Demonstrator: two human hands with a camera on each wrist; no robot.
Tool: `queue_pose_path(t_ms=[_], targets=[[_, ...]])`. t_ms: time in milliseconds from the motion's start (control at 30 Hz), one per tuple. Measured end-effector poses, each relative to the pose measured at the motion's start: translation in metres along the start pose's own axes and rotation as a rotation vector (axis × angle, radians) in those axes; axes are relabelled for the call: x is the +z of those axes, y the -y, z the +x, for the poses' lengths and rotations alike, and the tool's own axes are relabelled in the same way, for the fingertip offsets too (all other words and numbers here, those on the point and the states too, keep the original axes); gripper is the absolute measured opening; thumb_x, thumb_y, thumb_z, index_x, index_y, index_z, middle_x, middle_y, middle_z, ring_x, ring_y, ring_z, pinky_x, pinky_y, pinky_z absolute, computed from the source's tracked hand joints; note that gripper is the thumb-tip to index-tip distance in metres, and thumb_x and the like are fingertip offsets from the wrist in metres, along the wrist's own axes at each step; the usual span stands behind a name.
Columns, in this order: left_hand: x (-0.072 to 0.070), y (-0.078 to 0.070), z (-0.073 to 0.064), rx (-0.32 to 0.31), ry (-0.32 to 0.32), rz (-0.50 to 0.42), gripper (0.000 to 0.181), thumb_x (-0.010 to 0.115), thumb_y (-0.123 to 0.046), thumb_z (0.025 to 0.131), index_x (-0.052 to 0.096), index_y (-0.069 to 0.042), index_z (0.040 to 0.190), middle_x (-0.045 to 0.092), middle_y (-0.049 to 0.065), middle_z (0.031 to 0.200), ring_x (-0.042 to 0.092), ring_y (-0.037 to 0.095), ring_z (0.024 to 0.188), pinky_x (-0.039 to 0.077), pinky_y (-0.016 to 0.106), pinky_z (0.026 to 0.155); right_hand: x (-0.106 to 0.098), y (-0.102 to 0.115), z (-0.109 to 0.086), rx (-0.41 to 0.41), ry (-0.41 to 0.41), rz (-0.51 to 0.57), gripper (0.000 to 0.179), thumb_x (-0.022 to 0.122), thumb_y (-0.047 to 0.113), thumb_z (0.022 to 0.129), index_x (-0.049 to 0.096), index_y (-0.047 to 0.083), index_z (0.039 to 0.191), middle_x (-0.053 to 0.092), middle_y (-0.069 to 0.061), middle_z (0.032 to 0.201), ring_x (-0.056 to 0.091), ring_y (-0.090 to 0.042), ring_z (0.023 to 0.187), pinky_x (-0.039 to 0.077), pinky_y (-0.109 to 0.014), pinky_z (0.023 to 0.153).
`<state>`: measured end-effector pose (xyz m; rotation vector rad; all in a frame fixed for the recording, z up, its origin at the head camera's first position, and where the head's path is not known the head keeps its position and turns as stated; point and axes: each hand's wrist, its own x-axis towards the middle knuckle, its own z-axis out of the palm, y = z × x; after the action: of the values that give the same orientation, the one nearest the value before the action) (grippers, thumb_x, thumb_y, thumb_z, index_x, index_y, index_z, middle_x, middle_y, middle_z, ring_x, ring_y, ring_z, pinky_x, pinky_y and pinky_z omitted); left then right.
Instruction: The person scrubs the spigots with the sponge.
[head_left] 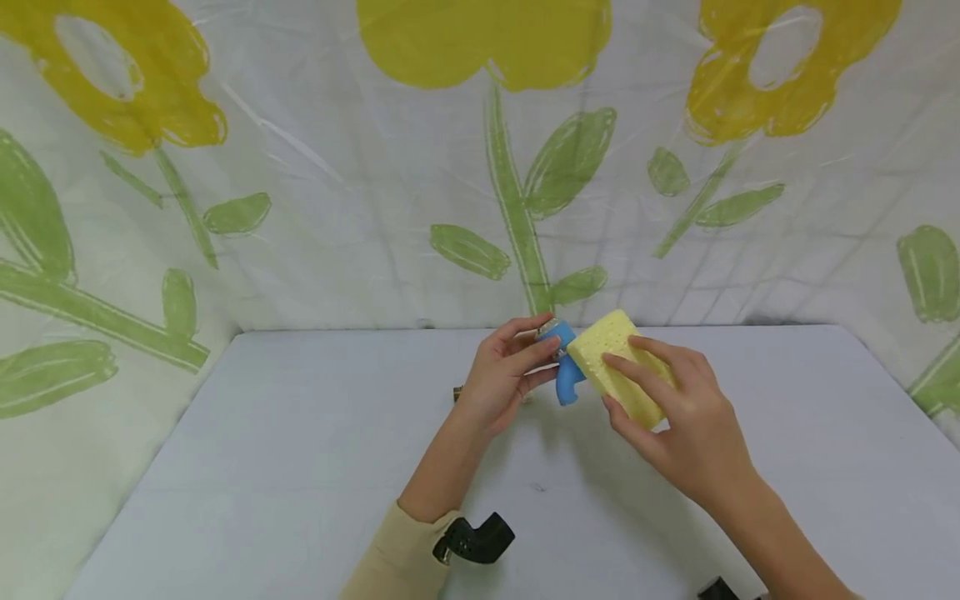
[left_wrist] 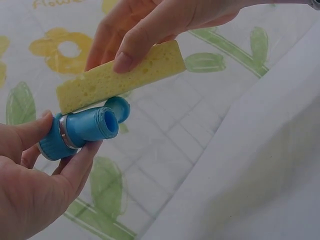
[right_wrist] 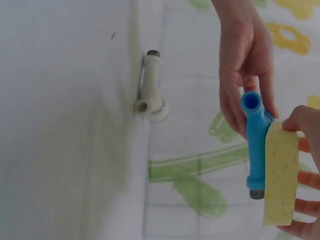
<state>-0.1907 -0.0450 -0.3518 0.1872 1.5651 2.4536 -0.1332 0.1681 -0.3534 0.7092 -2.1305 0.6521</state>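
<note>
My left hand holds a blue plastic tap up over the table, with thumb and fingers around its body. The tap's round mouth faces the camera in the left wrist view, and its dark threaded end shows in the right wrist view. In my right hand is a thick yellow sponge, gripped by its sides with spread fingers. One face of the sponge lies right against the blue tap.
A white tap with a dark threaded end lies on the white table, mostly hidden behind my left hand in the head view. A white backdrop with painted flowers rises behind the table.
</note>
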Motion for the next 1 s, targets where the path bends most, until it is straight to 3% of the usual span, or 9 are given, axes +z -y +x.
queue_pose_path(t_ms=[300, 500, 633, 800, 1000], targets=[[-0.002, 0.0, 0.001, 0.006, -0.017, 0.004, 0.038, 0.063, 0.001, 0.104, 0.06, 0.002, 0.142, 0.067, 0.005, 0.111, 0.073, 0.015, 0.094, 0.065, 0.032, 0.086, 0.002, 0.005, -0.001, -0.019, 0.04, 0.028, 0.05, 0.05, 0.052, 0.108, 0.078, 0.012, 0.121, 0.068, -0.019, 0.127, 0.062, -0.041, 0.111, 0.057, -0.053, 0.078], [-0.002, -0.002, 0.0, 0.006, 0.001, -0.017, 0.039, 0.063, 0.003, 0.103, 0.059, 0.003, 0.142, 0.068, 0.003, 0.109, 0.074, 0.014, 0.091, 0.065, 0.034, 0.086, -0.001, 0.002, 0.0, 0.03, 0.045, 0.015, 0.053, 0.048, 0.054, 0.107, 0.077, 0.012, 0.12, 0.068, -0.018, 0.126, 0.061, -0.04, 0.112, 0.054, -0.046, 0.078], [-0.002, -0.002, 0.0, 0.009, 0.001, -0.021, 0.038, 0.062, 0.003, 0.103, 0.058, 0.004, 0.141, 0.069, 0.002, 0.106, 0.074, 0.013, 0.089, 0.065, 0.032, 0.084, 0.0, 0.002, -0.001, 0.032, 0.055, 0.018, 0.053, 0.048, 0.054, 0.106, 0.077, 0.012, 0.121, 0.068, -0.018, 0.126, 0.061, -0.04, 0.112, 0.055, -0.045, 0.073], [-0.002, -0.002, 0.0, 0.033, 0.025, -0.034, 0.034, 0.061, 0.006, 0.102, 0.061, 0.004, 0.136, 0.069, 0.004, 0.106, 0.075, 0.015, 0.09, 0.065, 0.043, 0.092, 0.0, -0.003, -0.001, 0.031, 0.017, 0.011, 0.051, 0.049, 0.053, 0.106, 0.077, 0.012, 0.119, 0.069, -0.018, 0.124, 0.062, -0.04, 0.108, 0.053, -0.04, 0.064], [-0.004, -0.001, 0.001, 0.06, 0.043, -0.035, 0.028, 0.061, 0.009, 0.101, 0.066, 0.001, 0.127, 0.067, 0.005, 0.106, 0.075, 0.016, 0.091, 0.062, 0.05, 0.096, -0.002, -0.008, -0.002, 0.046, 0.022, 0.048, 0.035, 0.07, 0.028, 0.092, 0.077, 0.012, 0.122, 0.069, -0.018, 0.127, 0.061, -0.039, 0.111, 0.048, -0.026, 0.074]])
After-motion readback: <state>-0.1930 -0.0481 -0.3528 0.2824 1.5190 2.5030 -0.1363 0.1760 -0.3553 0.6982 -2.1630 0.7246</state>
